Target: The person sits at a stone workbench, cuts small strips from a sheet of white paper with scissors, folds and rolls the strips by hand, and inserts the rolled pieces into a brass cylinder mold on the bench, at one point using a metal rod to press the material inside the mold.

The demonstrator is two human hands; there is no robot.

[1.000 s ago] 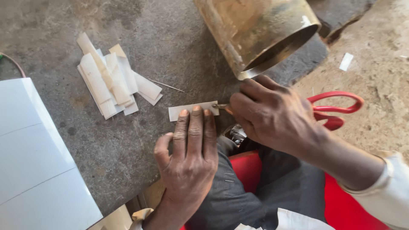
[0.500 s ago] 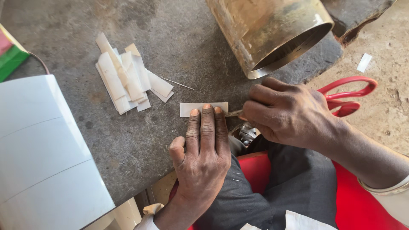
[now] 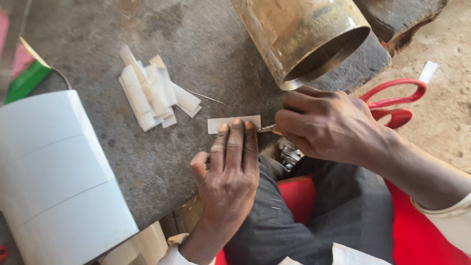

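Paper strip (image 3: 230,122), long axis left-right, flat.

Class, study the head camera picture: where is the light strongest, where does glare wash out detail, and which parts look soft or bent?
Head view: daylight is even; the white sheets at lower left are washed out, nearly featureless; the metal cylinder shows a bright sheen on its rim; soft shadows sit under the left hand and right hand; edges bend slightly, wide-angle; the paper strip stays sharp.
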